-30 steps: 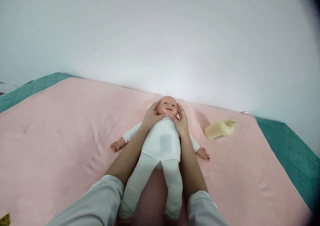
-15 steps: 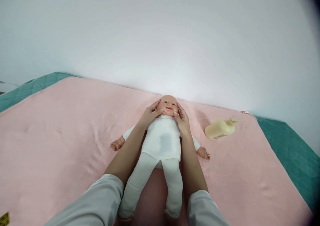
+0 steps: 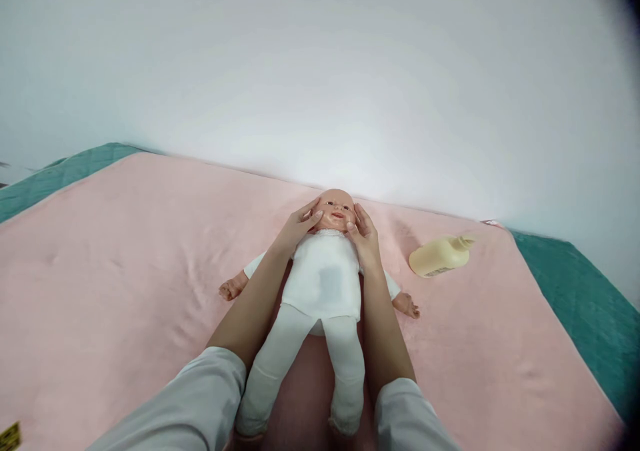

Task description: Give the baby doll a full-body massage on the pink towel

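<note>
A pale wall rose behind the pink sheet (image 3: 150, 251). The doll (image 3: 327, 271) lay face up on it. The left hand (image 3: 297, 230) and right hand (image 3: 366, 238) cupped opposite sides of its head, each with thumb and fingers parted, thumbs at the cheeks. The yellow bottle (image 3: 437, 256) lay nearby, its print too small to read.

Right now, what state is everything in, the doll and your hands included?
Baby doll: on its back, dressed, arms spread.
Left hand: open, against the doll's head.
Right hand: open, against the head's other side.
Yellow pump bottle: appears tipped on its side; whether its pump is locked, I can't tell.
Pink blanket: spread out, lightly creased.
Green quilted cover: partly covered.
</note>
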Tool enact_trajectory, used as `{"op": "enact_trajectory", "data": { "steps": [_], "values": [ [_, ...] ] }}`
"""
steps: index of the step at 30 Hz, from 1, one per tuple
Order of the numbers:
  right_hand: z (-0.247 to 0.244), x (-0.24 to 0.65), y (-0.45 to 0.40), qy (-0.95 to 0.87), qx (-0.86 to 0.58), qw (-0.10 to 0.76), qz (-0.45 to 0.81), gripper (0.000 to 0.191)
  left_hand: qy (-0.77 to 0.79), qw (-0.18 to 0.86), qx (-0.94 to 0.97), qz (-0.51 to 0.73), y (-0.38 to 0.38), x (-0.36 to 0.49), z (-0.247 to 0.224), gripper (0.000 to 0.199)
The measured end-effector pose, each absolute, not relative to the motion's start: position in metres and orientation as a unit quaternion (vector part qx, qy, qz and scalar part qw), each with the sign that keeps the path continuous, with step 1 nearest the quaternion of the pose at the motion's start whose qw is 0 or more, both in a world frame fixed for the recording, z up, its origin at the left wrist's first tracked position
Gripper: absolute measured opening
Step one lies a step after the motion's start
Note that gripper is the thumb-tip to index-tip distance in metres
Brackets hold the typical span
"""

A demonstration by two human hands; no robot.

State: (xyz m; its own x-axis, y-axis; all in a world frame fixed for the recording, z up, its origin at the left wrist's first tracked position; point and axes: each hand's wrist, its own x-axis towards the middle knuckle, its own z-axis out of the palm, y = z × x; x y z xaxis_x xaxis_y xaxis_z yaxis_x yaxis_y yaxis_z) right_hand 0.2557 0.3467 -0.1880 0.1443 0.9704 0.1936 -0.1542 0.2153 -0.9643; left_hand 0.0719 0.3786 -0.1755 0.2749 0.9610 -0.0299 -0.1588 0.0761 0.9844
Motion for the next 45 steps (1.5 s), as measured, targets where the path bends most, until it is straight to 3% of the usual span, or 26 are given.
{"op": "enact_trajectory", "data": {
  "steps": [12, 18, 30, 45],
  "values": [
    [-0.189, 0.248, 0.347, -0.496, -0.462, 0.600, 0.425, 0.087, 0.430, 0.507, 0.592, 0.456, 0.379, 0.084, -0.182, 0.103],
    [-0.193, 0.247, 0.349, -0.503, -0.468, 0.600, 0.409, 0.082, 0.443, 0.460, 0.618, 0.458, 0.383, 0.085, -0.190, 0.095],
    [-0.183, 0.249, 0.346, -0.491, -0.454, 0.619, 0.412, 0.077, 0.434, 0.523, 0.584, 0.444, 0.376, 0.079, -0.176, 0.090],
    [-0.189, 0.254, 0.348, -0.457, -0.418, 0.641, 0.454, 0.075, 0.435, 0.514, 0.600, 0.432, 0.375, 0.076, -0.168, 0.081]
  ]
}}
